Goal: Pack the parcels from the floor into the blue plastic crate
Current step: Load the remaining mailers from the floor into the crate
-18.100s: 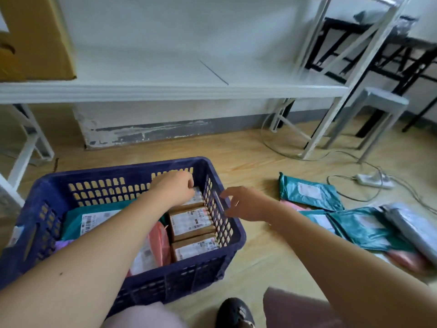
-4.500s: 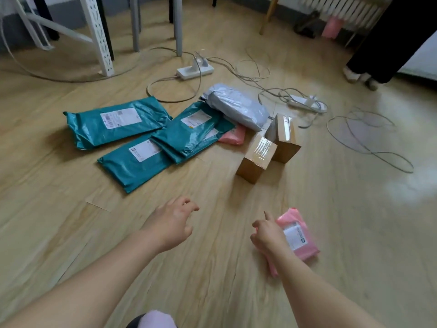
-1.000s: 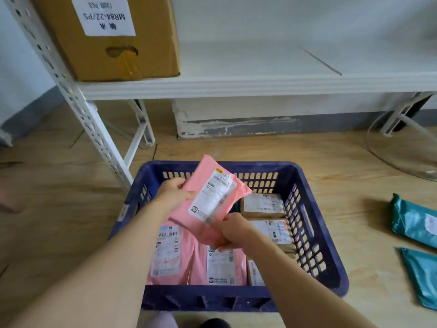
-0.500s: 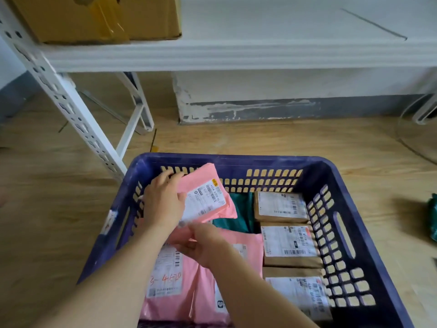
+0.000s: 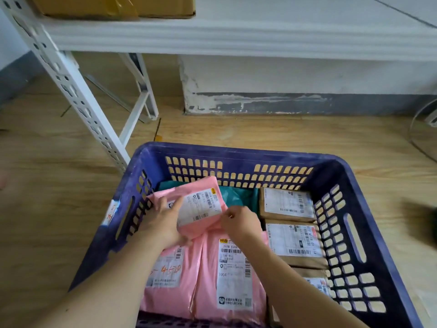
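The blue plastic crate point(image 5: 238, 154) stands on the wooden floor right in front of me. Inside it at the back left lies a small pink parcel point(image 5: 201, 204) with a white label, resting on a teal bag point(image 5: 238, 197). My left hand point(image 5: 163, 221) presses flat on the parcel's left side. My right hand point(image 5: 241, 222) pinches its lower right edge. Two larger pink parcels point(image 5: 227, 275) lie in the near half. Three brown boxes point(image 5: 287, 204) with labels are lined up along the right wall.
A white metal shelf upright point(image 5: 71, 91) stands just left of the crate's far corner. The shelf board point(image 5: 236, 41) overhangs above, with a cardboard box point(image 5: 113, 5) on it. A dark blurred shape point(image 5: 423, 221) lies on the floor at the right.
The pink parcel went from being held up above the crate down into its back left part. Both hands followed it down and now rest on it.
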Available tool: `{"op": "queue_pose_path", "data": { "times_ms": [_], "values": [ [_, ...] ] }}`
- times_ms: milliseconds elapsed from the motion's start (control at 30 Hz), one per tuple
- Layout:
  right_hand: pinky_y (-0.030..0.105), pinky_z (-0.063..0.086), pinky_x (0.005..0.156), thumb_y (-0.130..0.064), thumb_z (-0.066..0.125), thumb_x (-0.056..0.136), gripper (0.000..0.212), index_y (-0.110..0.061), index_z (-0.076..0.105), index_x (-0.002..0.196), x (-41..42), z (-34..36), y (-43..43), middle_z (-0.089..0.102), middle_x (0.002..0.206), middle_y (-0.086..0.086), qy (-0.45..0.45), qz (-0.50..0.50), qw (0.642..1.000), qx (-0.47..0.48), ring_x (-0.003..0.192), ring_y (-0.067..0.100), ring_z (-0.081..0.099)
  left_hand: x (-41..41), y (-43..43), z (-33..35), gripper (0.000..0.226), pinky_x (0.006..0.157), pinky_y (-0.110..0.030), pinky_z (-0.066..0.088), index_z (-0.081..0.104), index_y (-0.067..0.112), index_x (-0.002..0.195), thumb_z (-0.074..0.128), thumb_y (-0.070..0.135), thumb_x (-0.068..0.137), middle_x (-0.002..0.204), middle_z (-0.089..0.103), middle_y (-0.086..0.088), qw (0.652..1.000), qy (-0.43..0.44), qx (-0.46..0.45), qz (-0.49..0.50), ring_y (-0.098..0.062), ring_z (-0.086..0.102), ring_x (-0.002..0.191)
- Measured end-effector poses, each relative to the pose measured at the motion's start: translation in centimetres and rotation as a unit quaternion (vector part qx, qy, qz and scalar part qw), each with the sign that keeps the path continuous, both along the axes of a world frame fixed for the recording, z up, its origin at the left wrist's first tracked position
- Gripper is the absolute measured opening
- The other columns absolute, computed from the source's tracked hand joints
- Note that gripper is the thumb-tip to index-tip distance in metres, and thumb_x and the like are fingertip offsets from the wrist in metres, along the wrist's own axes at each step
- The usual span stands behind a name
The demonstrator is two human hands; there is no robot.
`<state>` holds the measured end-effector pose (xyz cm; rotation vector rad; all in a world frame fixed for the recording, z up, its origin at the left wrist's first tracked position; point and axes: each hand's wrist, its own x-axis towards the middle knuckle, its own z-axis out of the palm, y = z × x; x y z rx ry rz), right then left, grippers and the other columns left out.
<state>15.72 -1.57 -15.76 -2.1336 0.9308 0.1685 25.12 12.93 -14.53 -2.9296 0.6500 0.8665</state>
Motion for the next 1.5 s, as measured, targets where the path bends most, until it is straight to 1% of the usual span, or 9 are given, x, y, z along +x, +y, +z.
{"op": "queue_pose_path", "data": {
  "times_ms": [167, 333, 433, 567, 667, 800, 967, 1133, 1500],
  "values": [
    [0.031, 0.051, 0.091, -0.021, 0.049, 0.092, 0.035, -0.034, 0.059, 0.123, -0.4, -0.9, 1.2, 0.045, 0.129, -0.001, -0.040, 0.158, 0.983, -0.085, 0.111, 0.020, 0.053, 1.3, 0.2, -1.0, 0.076, 0.096, -0.039, 0.047, 0.028, 0.029, 0.145, 0.051, -0.003, 0.080, 0.147, 0.022, 0.003, 0.978, -0.155, -0.135, 0.025, -0.024, 0.044, 0.122],
    [0.044, 0.024, 0.113, -0.011, 0.042, 0.092, 0.053, -0.042, 0.039, 0.135, -0.4, -1.7, 1.9, -0.001, 0.158, 0.001, -0.024, 0.287, 0.934, -0.213, 0.144, 0.026, 0.007, 2.5, 0.3, -2.1, 0.060, 0.098, -0.038, 0.043, 0.039, 0.017, 0.141, 0.045, -0.004, 0.084, 0.143, 0.032, -0.007, 0.973, -0.222, -0.065, -0.013, -0.028, 0.034, 0.130],
    [0.049, 0.008, 0.118, -0.018, 0.039, 0.097, 0.049, -0.039, 0.031, 0.141, 0.2, -2.1, 1.4, -0.011, 0.159, 0.002, 0.028, 0.326, 0.919, -0.221, 0.147, 0.027, -0.005, 2.5, -0.2, -2.0, 0.058, 0.095, -0.037, 0.042, 0.035, 0.020, 0.142, 0.043, 0.002, 0.087, 0.136, 0.039, -0.007, 0.970, -0.240, -0.008, -0.046, -0.028, 0.041, 0.123],
    [0.055, 0.001, 0.117, -0.029, 0.033, 0.100, 0.043, -0.037, 0.032, 0.142, 1.1, -2.7, 1.0, -0.012, 0.159, -0.001, 0.096, 0.339, 0.914, -0.202, 0.146, 0.032, -0.007, 2.0, -0.5, -3.6, 0.085, 0.083, -0.032, 0.050, 0.003, 0.037, 0.150, 0.050, 0.003, 0.087, 0.143, 0.026, -0.006, 0.995, -0.090, -0.034, -0.017, -0.024, 0.050, 0.112],
    [0.055, 0.004, 0.116, -0.027, 0.034, 0.099, 0.038, -0.031, 0.040, 0.136, 1.6, -3.1, 1.3, -0.001, 0.159, 0.003, 0.061, 0.319, 0.922, -0.210, 0.146, 0.031, 0.001, 1.8, -0.7, -4.2, 0.075, 0.076, -0.031, 0.050, -0.006, 0.048, 0.146, 0.044, 0.025, 0.094, 0.141, 0.022, -0.008, 0.997, -0.055, -0.055, -0.003, -0.024, 0.051, 0.105],
    [0.047, 0.007, 0.119, -0.021, 0.040, 0.097, 0.049, -0.028, 0.028, 0.143, 3.0, -2.9, 1.1, 0.001, 0.159, 0.008, -0.037, 0.268, 0.929, -0.253, 0.147, 0.027, 0.000, 3.1, -1.9, -4.3, 0.071, 0.096, -0.040, 0.046, 0.003, 0.044, 0.148, 0.047, 0.030, 0.094, 0.148, 0.013, -0.004, 0.986, -0.146, -0.078, -0.012, -0.030, 0.022, 0.136],
    [0.053, -0.001, 0.115, -0.034, 0.048, 0.096, 0.072, -0.035, -0.001, 0.150, 4.9, -4.8, -0.3, -0.017, 0.158, 0.001, 0.094, 0.317, 0.916, -0.228, 0.146, 0.030, -0.011, 4.5, -3.1, -6.1, 0.089, 0.109, -0.063, 0.025, -0.018, 0.054, 0.139, 0.048, 0.015, 0.094, 0.150, -0.037, 0.006, 1.000, -0.009, -0.021, 0.019, -0.031, -0.027, 0.141],
    [0.056, -0.007, 0.113, -0.045, 0.036, 0.097, 0.075, -0.036, -0.021, 0.145, 5.6, -7.0, -0.7, -0.027, 0.155, 0.001, 0.166, 0.339, 0.895, -0.236, 0.145, 0.033, -0.014, 4.3, -3.0, -7.4, 0.086, 0.111, -0.064, 0.002, -0.027, 0.047, 0.140, 0.032, 0.074, 0.083, 0.148, -0.040, -0.003, 1.000, 0.006, -0.010, -0.017, -0.034, -0.030, 0.139],
    [0.056, 0.001, 0.116, -0.061, 0.027, 0.094, 0.068, -0.043, -0.011, 0.147, 4.5, -5.8, -2.2, -0.021, 0.157, -0.003, 0.142, 0.334, 0.922, -0.132, 0.146, 0.031, -0.007, 4.2, -3.5, -7.3, 0.087, 0.113, -0.060, 0.000, -0.032, 0.046, 0.137, 0.033, 0.071, 0.084, 0.148, -0.039, -0.006, 1.000, 0.010, 0.011, -0.010, -0.034, -0.029, 0.140]
  ]
}}
